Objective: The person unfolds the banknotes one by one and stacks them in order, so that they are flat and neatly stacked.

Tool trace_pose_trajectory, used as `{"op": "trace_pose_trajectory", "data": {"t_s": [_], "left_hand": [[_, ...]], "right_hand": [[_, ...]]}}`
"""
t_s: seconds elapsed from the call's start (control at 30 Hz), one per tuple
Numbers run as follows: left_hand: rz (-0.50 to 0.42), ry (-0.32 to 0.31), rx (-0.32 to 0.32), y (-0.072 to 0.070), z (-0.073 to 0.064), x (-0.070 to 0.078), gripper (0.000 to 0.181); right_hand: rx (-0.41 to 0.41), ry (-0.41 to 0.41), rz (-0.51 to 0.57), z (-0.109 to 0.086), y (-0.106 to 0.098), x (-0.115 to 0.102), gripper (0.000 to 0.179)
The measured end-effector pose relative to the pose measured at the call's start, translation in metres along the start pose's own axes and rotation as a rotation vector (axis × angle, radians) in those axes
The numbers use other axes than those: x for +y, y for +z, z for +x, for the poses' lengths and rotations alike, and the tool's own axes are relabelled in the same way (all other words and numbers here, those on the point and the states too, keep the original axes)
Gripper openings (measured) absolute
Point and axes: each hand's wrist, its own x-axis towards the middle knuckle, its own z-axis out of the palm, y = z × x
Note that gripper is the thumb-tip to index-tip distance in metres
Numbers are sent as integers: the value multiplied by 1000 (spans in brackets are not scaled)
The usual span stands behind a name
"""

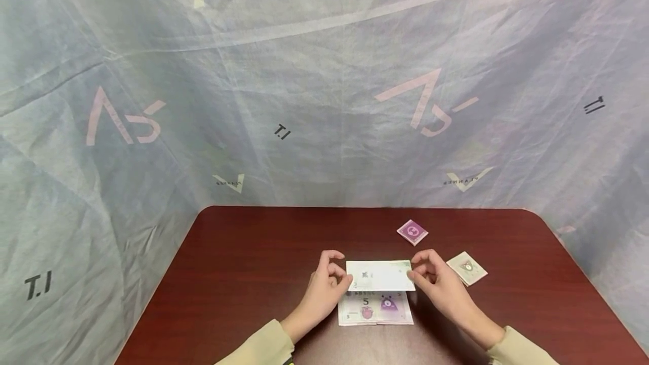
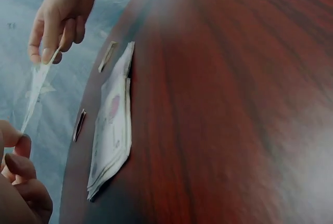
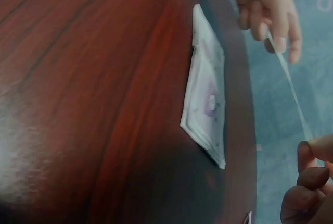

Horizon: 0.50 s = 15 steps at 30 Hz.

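Note:
Between my two hands a pale play banknote (image 1: 381, 276) is stretched flat, its printing faint. My left hand (image 1: 321, 285) pinches its left edge with thumb and fingers. The right hand (image 1: 445, 285) pinches the opposite edge the same way. Beneath it on the table lies a pile of play banknotes (image 1: 376, 314), whose top shows a 5 and purple monster figures. Both wrist views show the held banknote (image 2: 35, 91) edge-on, raised above the table, with the pile (image 3: 203, 96) lying lower down.
On the dark red wooden table (image 1: 243, 275), a small purple folded packet (image 1: 412, 232) lies toward the back. Close past my right hand is a cream packet (image 1: 467, 268) with a printed figure. A grey printed cloth (image 1: 314, 100) hangs behind and along the sides.

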Motion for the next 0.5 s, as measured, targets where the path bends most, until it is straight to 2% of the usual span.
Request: {"op": "trace_pose_trajectory", "data": {"t_s": [0.1,0.17,0.23,0.33,0.5], "left_hand": [[110,70,-6,-2,-5,0,25],[175,116,-10,-2,-8,1,13],[228,148,-14,-3,-11,1,9],[292,159,-33,-3,-15,0,10],[406,170,-79,-3,-22,-4,10]], "right_hand": [[-26,-60,-58,-6,1,3,26],[-22,-119,-125,-8,1,5,25],[-15,-169,-185,-11,2,6,26],[-22,-231,-226,-13,3,9,26],[-71,-311,-231,-20,8,15,27]]}}
